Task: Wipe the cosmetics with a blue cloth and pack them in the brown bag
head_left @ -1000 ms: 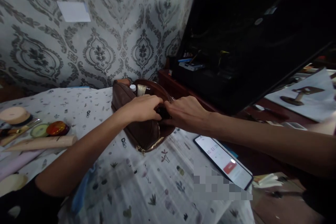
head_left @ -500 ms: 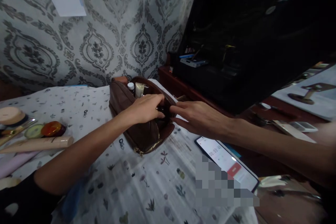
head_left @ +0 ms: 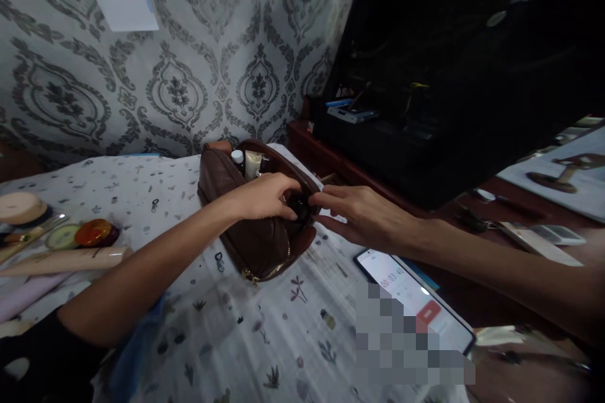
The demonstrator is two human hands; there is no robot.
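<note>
Cloth with small printed motifs spreads nearest you, with blue fabric by your left forearm and a lit phone lying at the near right. At the left, a lilac tube, a beige tube, an amber jar and a round container lie in a loose group. Farther in, at the centre, the brown bag rests on the cloth, unzipped, its near side sagging. Your left hand reaches over that side into the opening, thumb and fingers curved by a dark glossy item; you cannot tell from here whether they grip it. Your right hand has just drawn back from beside the left one, so the two now stand apart and more of the inside shows between them. Its fingers are slightly spread, tips at the bag's right rim; whether they pinch the leather, you cannot tell. Toward the far end inside the bag stand a white-capped bottle and a pale tube. Beyond, a large black screen leans at the far right, and a sheet of paper hangs on the patterned wall.
</note>
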